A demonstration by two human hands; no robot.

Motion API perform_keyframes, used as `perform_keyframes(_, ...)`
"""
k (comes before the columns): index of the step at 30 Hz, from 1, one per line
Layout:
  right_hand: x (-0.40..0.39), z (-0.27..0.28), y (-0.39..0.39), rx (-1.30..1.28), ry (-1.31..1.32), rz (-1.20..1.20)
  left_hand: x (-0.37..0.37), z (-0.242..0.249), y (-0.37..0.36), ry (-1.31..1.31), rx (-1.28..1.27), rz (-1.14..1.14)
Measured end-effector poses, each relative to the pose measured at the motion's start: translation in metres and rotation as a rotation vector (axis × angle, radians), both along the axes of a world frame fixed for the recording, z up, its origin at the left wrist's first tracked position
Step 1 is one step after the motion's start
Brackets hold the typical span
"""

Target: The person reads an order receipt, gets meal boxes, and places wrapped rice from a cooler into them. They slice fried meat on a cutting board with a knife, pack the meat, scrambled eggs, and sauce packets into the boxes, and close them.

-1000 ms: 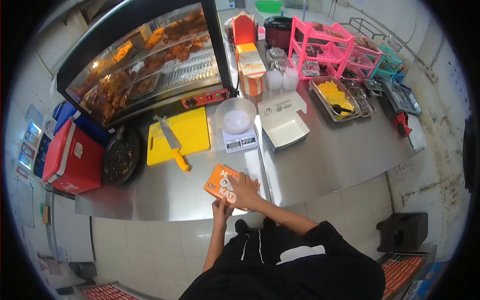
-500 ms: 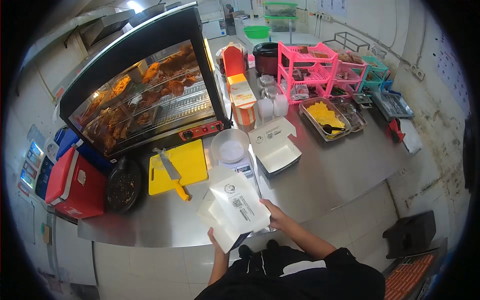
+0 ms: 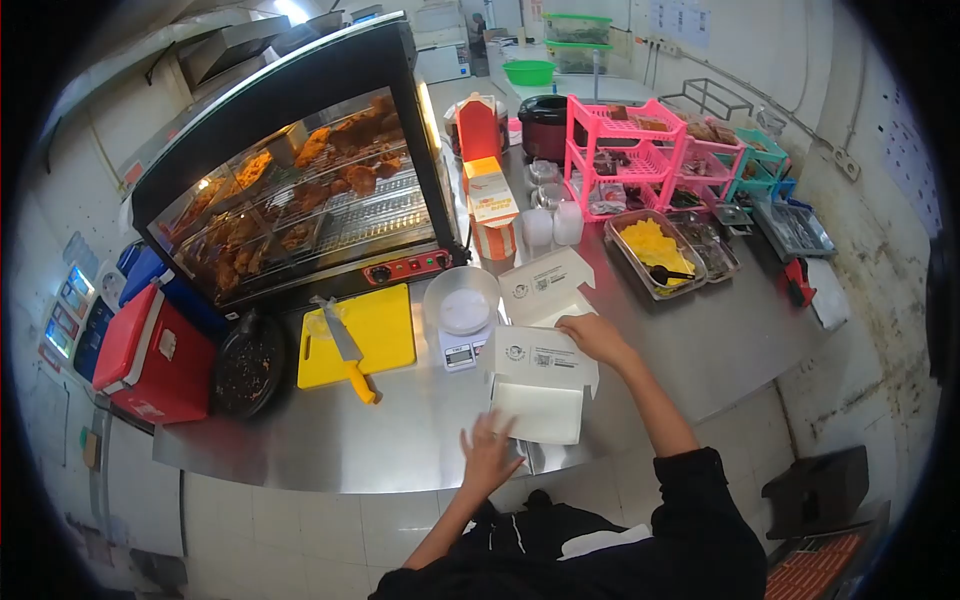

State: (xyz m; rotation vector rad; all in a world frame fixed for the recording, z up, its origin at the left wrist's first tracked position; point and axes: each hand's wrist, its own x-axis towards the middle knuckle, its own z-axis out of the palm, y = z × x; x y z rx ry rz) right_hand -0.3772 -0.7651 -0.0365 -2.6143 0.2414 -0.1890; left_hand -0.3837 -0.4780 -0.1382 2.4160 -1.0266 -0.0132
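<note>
**Steel Surface in a Pale-Walled Kitchen Room**

A wide, shiny metal surface [image 3: 270, 430] extends from eight o'clock, through the centre, to three o'clock. Beneath it, at seven o'clock, lies a floor [image 3: 320, 520] of pale tiles. At three o'clock rises a whitish wall [image 3: 890, 240], which carries dark stains lower down and, toward two o'clock, a socket [image 3: 847, 165]. Paper sheets [image 3: 680, 22] are fixed at one o'clock. A pale second surface [image 3: 572, 85] stands farther back, just past twelve. At eleven o'clock a lamp [image 3: 292, 10] shines brightly; at ten, a black-framed display cabinet [image 3: 290, 100] glows warmly inside. A dark stool-like object [image 3: 815, 490] occupies four o'clock.
</note>
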Motion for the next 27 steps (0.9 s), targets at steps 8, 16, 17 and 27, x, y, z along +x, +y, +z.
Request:
perform_keyframes(8,0.044,-0.094,-0.107,-0.009,-0.243,-0.086,-0.006,-0.045,-0.046,-0.243,0.078,-0.253)
perform_keyframes(16,-0.024,-0.132,-0.066,-0.118,-0.088,-0.079,-0.015,-0.04,-0.049,-0.149,0.156,-0.341)
perform_keyframes(17,-0.029,-0.139,-0.061,-0.083,-0.123,-0.155,-0.016,-0.04,-0.049,-0.16,0.172,-0.359)
perform_keyframes(27,-0.127,-0.132,-0.055,0.038,-0.182,-0.295,-0.011,-0.038,-0.002,-0.081,0.212,-0.234)
